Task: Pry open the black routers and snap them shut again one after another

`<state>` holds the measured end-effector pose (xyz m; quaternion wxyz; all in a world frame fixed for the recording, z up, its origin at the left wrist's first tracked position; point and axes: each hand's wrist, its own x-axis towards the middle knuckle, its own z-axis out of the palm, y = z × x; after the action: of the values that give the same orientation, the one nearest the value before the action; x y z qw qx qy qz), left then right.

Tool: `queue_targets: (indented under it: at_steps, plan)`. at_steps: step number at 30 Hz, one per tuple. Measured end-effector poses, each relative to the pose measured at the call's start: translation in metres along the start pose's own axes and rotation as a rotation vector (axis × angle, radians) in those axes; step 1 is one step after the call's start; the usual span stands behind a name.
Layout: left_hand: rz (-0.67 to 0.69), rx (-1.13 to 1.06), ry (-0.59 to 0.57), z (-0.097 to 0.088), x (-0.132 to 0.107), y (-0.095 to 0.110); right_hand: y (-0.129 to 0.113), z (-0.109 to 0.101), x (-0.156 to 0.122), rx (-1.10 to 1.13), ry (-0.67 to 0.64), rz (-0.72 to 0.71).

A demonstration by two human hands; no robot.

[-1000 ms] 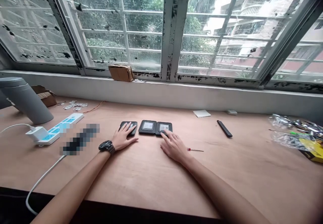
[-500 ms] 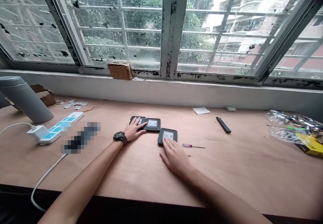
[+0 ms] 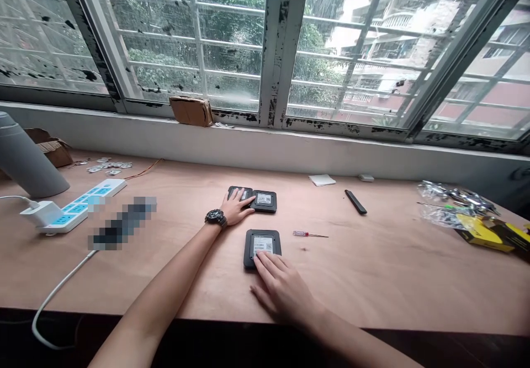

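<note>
Right hand [image 3: 284, 285] touches near case [image 3: 262, 242]; left hand [image 3: 234, 209], far-left case [image 3: 247, 193].

Arms [image 3: 176, 285] outstretched, fingers [image 3: 267, 267] extended

A chunky black watch [image 3: 215, 216] is worn just behind the left hand [image 3: 237, 208]; its case is round, its strap dark, its dial dark with pale marks too small to read; the right hand [image 3: 285, 288] and both forearms [image 3: 178, 279] are bare.

We're getting daylight through the barred window [image 3: 273, 53], highlights clipping around the building [image 3: 408, 31]; we're seeing wide-angle stretch at the edges, blackness under the tabletop [image 3: 397, 279], a pixelated patch [image 3: 124, 224] left.
</note>
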<state>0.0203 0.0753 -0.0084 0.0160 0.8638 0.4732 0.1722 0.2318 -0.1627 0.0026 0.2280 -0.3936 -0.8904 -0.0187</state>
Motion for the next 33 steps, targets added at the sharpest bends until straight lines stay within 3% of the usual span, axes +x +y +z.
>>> queue_targets:
  at_steps: [3,7,11,14,17,20,24,28,30,33]
  plan:
    - [0.044,-0.031,0.046,-0.005,-0.004,0.005,0.021,-0.016,0.009,0.004,-0.027,0.016]
    - [0.127,-0.098,0.077,-0.016,-0.021,0.014,0.077,-0.040,0.008,-0.097,0.037,0.195]
    - [0.216,-0.196,0.032,-0.028,-0.057,0.027,0.129,-0.048,-0.011,-0.130,0.027,0.325]
    - [0.269,-0.267,0.005,-0.038,-0.090,0.040,0.148,-0.048,-0.017,-0.095,0.017,0.328]
    - [0.304,-0.321,-0.039,-0.044,-0.115,0.056,0.158,-0.050,-0.002,-0.098,0.075,0.320]
    - [0.270,-0.249,-0.040,-0.043,-0.127,0.074,0.166,-0.048,0.030,-0.058,0.214,0.387]
    - [0.254,-0.187,-0.012,-0.037,-0.127,0.087,0.168,-0.034,0.065,0.235,0.422,0.484]
    - [0.298,-0.159,-0.075,-0.039,-0.122,0.062,0.159,-0.021,0.066,0.419,0.498,0.458]
    - [0.186,-0.140,-0.009,-0.042,-0.121,0.042,0.153,-0.022,0.059,0.483,0.520,0.470]
    - [0.161,-0.190,0.015,-0.044,-0.120,0.028,0.143,-0.028,0.051,0.599,0.610,0.512]
